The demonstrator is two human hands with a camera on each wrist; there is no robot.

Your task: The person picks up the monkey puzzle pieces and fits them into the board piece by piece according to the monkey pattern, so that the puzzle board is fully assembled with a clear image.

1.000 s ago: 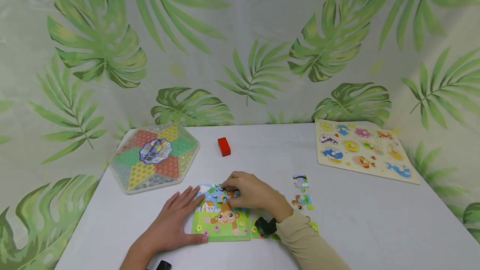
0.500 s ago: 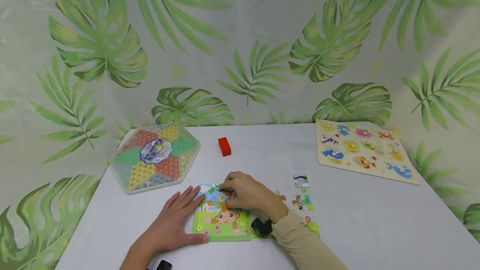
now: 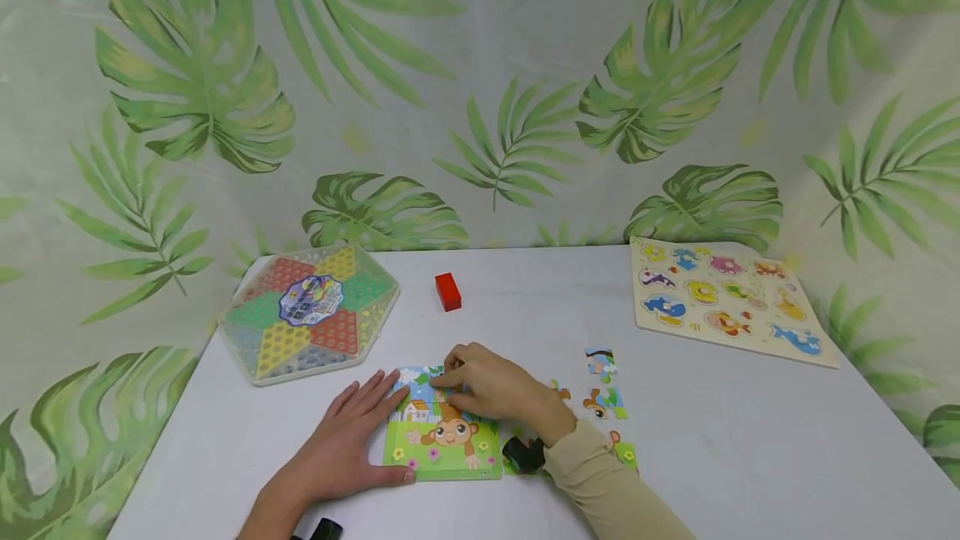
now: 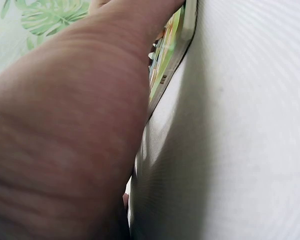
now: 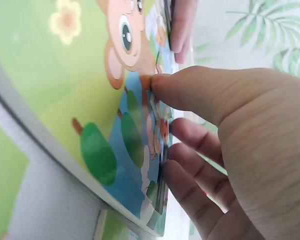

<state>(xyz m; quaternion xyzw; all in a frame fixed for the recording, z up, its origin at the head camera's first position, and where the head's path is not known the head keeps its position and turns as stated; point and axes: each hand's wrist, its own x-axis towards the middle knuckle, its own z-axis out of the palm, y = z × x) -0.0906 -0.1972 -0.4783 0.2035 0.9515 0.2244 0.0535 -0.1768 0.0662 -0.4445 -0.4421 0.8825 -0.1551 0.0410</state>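
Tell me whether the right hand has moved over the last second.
Yes, slightly to the left: in the head view, the right hand now sits a little farther left relative to the red block.

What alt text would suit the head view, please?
A left hand and right hand touch a square green and blue monkey jigsaw on a white table. Colourful jigsaw pieces lie at right; beyond are a multicoloured hexagonal board, red rectangular block and beige animal board.

Monkey puzzle (image 3: 444, 442), green and blue, lies flat; loose pieces (image 3: 604, 405) at right.
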